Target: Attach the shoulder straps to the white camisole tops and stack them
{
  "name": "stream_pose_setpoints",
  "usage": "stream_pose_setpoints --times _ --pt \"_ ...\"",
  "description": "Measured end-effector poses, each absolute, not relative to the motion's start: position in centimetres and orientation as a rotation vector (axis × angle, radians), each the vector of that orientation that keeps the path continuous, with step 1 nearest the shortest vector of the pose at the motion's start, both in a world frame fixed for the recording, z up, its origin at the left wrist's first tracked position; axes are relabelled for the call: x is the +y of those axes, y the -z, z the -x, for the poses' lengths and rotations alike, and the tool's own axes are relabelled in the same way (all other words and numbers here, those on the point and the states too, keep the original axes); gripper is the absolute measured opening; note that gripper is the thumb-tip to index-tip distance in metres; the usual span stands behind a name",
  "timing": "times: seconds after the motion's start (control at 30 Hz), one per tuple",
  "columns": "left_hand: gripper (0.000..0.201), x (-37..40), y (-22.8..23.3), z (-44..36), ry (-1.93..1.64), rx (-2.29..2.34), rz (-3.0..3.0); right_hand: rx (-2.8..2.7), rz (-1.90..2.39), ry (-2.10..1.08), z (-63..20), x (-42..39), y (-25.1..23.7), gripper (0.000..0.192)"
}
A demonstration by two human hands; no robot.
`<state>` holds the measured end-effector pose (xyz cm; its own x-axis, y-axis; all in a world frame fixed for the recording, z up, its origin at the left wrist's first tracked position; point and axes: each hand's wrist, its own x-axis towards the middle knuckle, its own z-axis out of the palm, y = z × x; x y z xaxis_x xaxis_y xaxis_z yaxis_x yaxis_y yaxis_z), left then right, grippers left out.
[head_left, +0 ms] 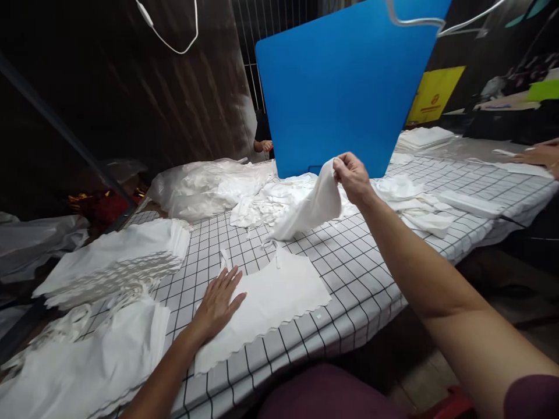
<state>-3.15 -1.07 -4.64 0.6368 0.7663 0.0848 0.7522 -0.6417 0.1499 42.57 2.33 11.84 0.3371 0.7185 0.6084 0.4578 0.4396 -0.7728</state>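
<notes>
A white garment piece (271, 285) with thin straps and a wavy hem lies flat on the checked tablecloth (362, 262) before me. My left hand (220, 299) rests on its left side, fingers stretched out. My right hand (353, 174) is raised farther off and pinches the edge of another white fabric piece (312, 203). That piece hangs from my fingertips, its lower end trailing toward the table. Behind it spreads a loose heap of white garments (262, 201).
Stacked white garments (126, 250) and more white pieces (100, 361) lie at the left. A plastic-wrapped bundle (201, 186) is at the back. A blue board (336, 87) stands upright behind the heap. Another person's hand (541, 156) is at the right edge, and one (264, 145) shows behind the table.
</notes>
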Motion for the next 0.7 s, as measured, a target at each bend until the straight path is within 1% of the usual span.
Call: stream_pose_setpoints --times 0.07,0.13,0.2,0.27,0.4,0.53,0.57,0.6,0.63,0.67,0.7 --pt "0.060 -0.8 4.7 3.4 -0.222 1.285 -2.751 -1.230 1.104 -0.207 -43.9 0.9 -13.4 0.024" --pt "0.060 -0.5 4.3 3.4 -0.229 1.322 -2.722 -1.226 1.123 -0.194 -44.6 -0.6 -14.2 0.026" --pt "0.062 -0.2 3.0 2.7 -0.301 1.374 -2.662 -1.246 1.134 -0.253 -44.8 -1.9 -14.7 0.027" --pt "0.062 -0.6 0.7 0.7 -0.432 1.389 -2.579 -1.273 1.082 -0.343 -44.6 -3.0 -15.2 0.030" --pt "0.057 -3.0 -4.6 -7.6 -0.674 1.185 -2.376 -1.350 0.904 -0.394 -42.4 -4.5 -17.0 0.033" --pt "0.072 -5.5 -7.9 -17.3 -0.993 0.863 -2.137 -1.453 0.818 -0.418 -38.7 -5.5 -19.2 0.032" --pt "0.071 -5.8 -8.4 -18.9 -1.074 0.802 -2.090 -1.476 0.813 -0.435 -37.9 -5.7 -19.5 0.032" --pt "0.063 -5.9 -8.9 -19.9 -1.149 0.757 -2.044 -1.496 0.812 -0.455 -37.3 -5.9 -19.7 0.033" --pt "0.050 -5.8 -9.2 -20.5 -1.205 0.727 -2.000 -1.514 0.815 -0.471 -37.0 -6.0 -19.8 0.034" --pt "0.038 -5.5 -9.6 -20.6 -1.230 0.707 -1.951 -1.526 0.818 -0.485 -36.8 -6.1 -19.8 0.035" --pt "0.030 -5.1 -9.9 -20.2 -1.221 0.689 -1.894 -1.536 0.823 -0.501 -36.9 -6.1 -19.7 0.036"
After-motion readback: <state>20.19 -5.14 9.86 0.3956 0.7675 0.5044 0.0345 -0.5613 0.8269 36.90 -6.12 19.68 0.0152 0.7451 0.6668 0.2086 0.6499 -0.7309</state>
